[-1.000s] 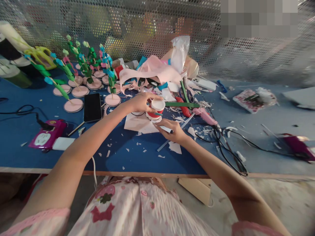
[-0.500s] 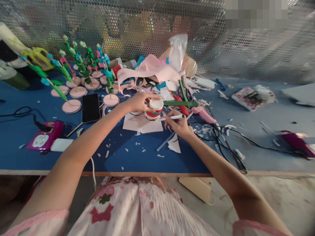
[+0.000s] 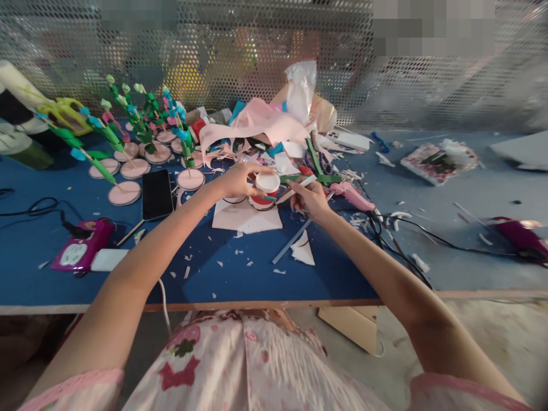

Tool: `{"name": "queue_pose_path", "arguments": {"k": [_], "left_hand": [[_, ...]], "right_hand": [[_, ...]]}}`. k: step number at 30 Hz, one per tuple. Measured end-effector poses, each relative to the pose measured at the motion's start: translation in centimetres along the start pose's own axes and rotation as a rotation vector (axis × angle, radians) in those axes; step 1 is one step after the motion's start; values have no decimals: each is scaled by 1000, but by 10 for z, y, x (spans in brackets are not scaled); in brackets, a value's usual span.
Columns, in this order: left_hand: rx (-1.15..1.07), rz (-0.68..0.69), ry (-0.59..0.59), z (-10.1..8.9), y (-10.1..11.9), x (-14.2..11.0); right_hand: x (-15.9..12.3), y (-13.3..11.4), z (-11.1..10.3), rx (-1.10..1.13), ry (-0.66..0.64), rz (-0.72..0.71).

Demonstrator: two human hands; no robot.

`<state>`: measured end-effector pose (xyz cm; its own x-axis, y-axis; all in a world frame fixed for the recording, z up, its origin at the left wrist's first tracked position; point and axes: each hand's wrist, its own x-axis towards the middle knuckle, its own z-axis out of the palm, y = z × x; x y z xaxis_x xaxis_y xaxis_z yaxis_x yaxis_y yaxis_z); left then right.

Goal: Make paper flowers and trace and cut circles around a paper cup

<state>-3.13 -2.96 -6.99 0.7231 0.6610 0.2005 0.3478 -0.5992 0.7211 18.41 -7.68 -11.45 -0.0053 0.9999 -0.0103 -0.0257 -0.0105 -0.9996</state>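
Note:
My left hand (image 3: 240,181) is closed around a small round red-and-white container (image 3: 268,184), pressing it down on a white sheet (image 3: 248,220). A curved dark line shows on the sheet beside the container. Between the fingers of my right hand (image 3: 309,198) is a white pen (image 3: 302,185), its tip low at the container's right side. Whether the tip touches the sheet, I cannot tell. A clear glue stick (image 3: 291,242) and a cut white scrap (image 3: 303,249) lie just below my right hand. Behind that hand rests a pink glue gun (image 3: 351,196).
Pink discs (image 3: 124,193) bearing green and blue stems stand at the left, by a black phone (image 3: 156,194). A purple power strip (image 3: 81,245) lies nearer. Pink sheet material (image 3: 265,123) and scraps are heaped behind my hands. Black cable (image 3: 428,232) crosses the right side.
The pen in my right hand has tilted more steeply, its back end rising. My left hand stays on the container. The whole view has shifted slightly.

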Motion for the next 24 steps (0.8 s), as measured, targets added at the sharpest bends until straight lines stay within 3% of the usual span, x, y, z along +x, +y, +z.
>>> {"name": "queue_pose_path", "arguments": {"k": [24], "left_hand": [[-34,10,23,1,-1,1]], "right_hand": [[45,-6,8,-119,49,29]]}}
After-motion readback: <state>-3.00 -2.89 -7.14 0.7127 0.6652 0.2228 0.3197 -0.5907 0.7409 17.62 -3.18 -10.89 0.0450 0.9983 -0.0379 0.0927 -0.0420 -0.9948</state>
